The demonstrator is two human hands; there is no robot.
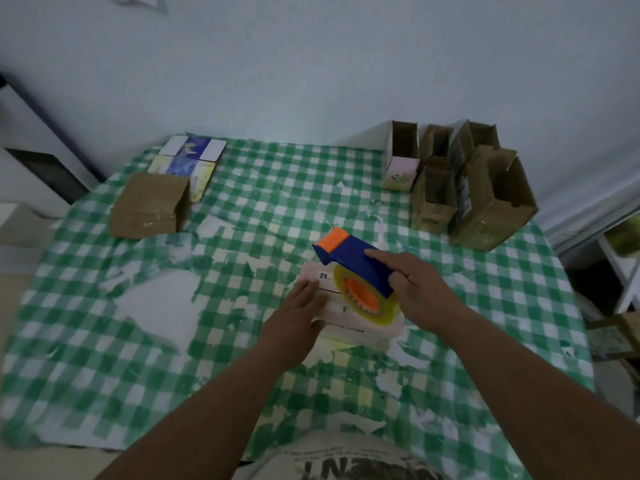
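At the middle of the green-checked worktop (242, 188) a flat pink box (360, 329) lies under both hands; the step in hand looks like sealing it with tape. The left hand (301, 306) lies flat on the near-left part of the lid, fingers straight and together, pressing rather than clasping, so its grip is wide and holds nothing. The right hand (419, 292) has its grip closed round the rear of the tape dispenser (356, 259), forefinger stretched along the blue top, the other fingers curled under the handle. The dispenser sits tilted over the box, its orange nose (334, 239) raised past the far edge, the tape roll (384, 315) low against the lid; whether tape is already stuck down I cannot tell, though a thin pale line runs off from the nose across the checks.

The next move, as I judge it, calls for the nose to come down onto the lid and a steady pull along the seam, with the left hand pinning the box so it does not slide on the slick cover; then a tilt onto the cutter to sever the tape.

The box is pale pink, shallow and rectangular, with a small printed label on top and more print along the near side, too blurred to read; the dispenser is dark blue, with an orange hub (363, 292) and yellowish clear tape.
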